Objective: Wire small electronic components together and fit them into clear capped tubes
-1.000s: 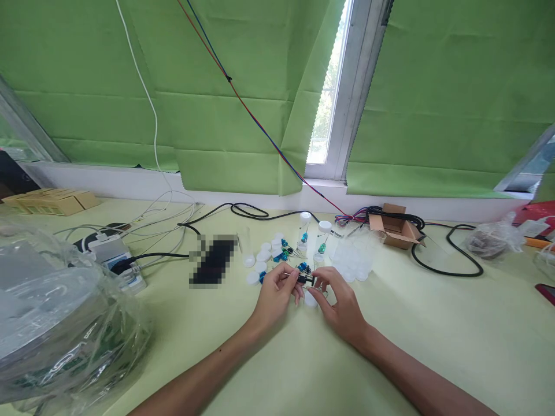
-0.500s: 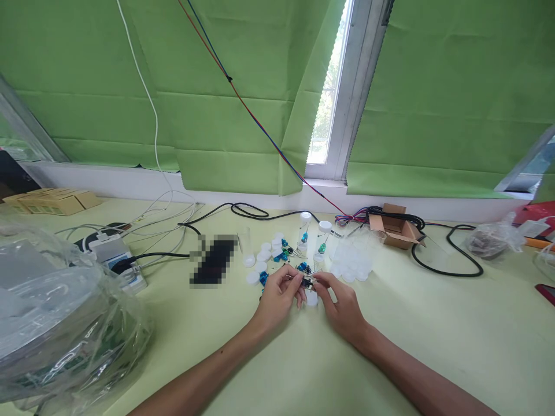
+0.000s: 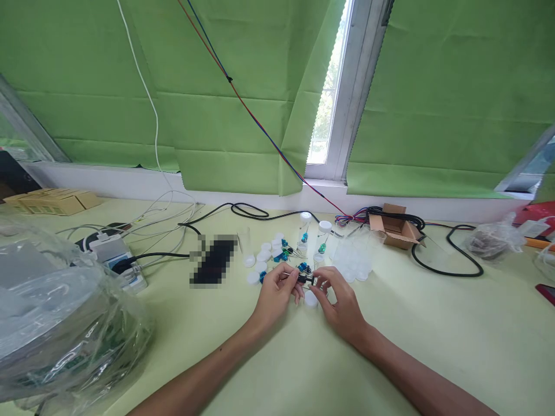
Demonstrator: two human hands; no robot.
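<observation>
My left hand [image 3: 277, 289] pinches a small black part [image 3: 305, 279] between thumb and fingers. At the part's right end, the fingertips of my right hand [image 3: 337, 292] close on it; the exact kind of part is too small to make out. A white cap [image 3: 310, 299] lies on the table just below and between the hands. Beyond them are blue components with thin wire leads [image 3: 281, 254] and several white caps [image 3: 265, 254]. Two clear capped vials stand behind, one with a blue piece [image 3: 304, 237] inside, the other with a green piece [image 3: 322, 248].
Clear plastic vials or lids [image 3: 351, 260] lie right of the parts. An open cardboard box [image 3: 395, 230] and black cable [image 3: 451, 275] are at the back right. On the left are a plastic-wrapped bundle [image 3: 73, 323], a power strip [image 3: 125, 268] and a pixelated dark area [image 3: 214, 261].
My hands have shifted slightly around the black part, which now shows more between them. The white cap below is less covered. The other things have not moved.
</observation>
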